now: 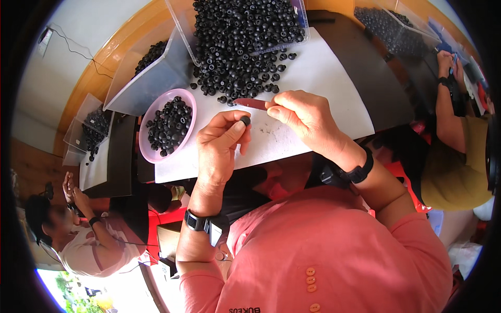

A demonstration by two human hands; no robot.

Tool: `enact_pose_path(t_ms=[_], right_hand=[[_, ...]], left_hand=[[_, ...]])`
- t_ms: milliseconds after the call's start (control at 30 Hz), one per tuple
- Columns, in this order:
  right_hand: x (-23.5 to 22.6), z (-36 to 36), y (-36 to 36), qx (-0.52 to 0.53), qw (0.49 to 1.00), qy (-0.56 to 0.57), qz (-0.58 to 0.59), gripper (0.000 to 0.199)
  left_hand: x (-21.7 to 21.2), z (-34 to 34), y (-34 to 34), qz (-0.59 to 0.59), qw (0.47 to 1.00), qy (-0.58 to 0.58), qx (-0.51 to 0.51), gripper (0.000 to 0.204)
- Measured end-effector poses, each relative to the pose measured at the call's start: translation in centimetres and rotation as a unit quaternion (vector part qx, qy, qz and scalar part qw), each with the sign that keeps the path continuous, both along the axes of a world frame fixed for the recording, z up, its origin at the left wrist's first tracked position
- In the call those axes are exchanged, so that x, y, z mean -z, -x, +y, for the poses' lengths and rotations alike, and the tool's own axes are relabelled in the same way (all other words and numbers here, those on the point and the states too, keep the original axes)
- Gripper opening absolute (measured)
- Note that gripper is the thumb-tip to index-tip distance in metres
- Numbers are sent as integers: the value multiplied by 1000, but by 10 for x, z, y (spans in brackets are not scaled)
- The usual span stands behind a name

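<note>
Pinching a small round black piece [245, 120] between the thumb and fingers of the left hand [222, 138], closed on it low over a white board [334, 99]. Gripping a knife [251, 104] in the right hand [308, 117], with thumb and fingers folded closed round the handle. Pointing the reddish blade leftward, above the pinched piece and apart from it, with the tip just beside loose pieces at the near edge of a pile [229, 75]; cannot tell whether touching them. Scattered on the board below the knife, dark specks [269, 128].

Spilling onto the board from a clear tub [180, 31] lying beyond the hands: many more such black pieces. Standing to the left of the left hand, a pink bowl [143, 138] partly filled with the same kind. Tilted behind the bowl, a translucent bin [167, 78], also holding black pieces.

Worn on the left wrist, a dark watch [194, 220]; on the right, a black band [361, 169]. Farther out, more black pieces in a container [422, 28] at upper right and in another [75, 128] at far left. Sitting near these, a co-worker [449, 172] to the right and another person [99, 250] to the left.
</note>
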State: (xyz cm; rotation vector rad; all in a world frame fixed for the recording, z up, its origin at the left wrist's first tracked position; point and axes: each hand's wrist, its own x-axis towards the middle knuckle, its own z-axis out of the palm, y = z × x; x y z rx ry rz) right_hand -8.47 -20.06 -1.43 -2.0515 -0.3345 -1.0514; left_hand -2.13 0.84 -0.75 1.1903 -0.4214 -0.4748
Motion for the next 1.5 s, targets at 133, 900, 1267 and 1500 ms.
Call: enact_pose_path(t_ms=[133, 900, 1267, 1500], right_hand=[[-13, 5, 7, 9, 998, 9, 66, 21], [-14, 7, -11, -59, 976, -14, 211, 36], [-14, 7, -11, -68, 975, -13, 211, 37], [-8, 6, -12, -73, 981, 10, 182, 31]], left_hand=[[5, -8, 1, 32, 997, 67, 14, 18], [20, -18, 0, 81, 988, 131, 34, 14], [20, -18, 2, 68, 992, 104, 22, 17], [19, -19, 4, 63, 994, 90, 3, 17]])
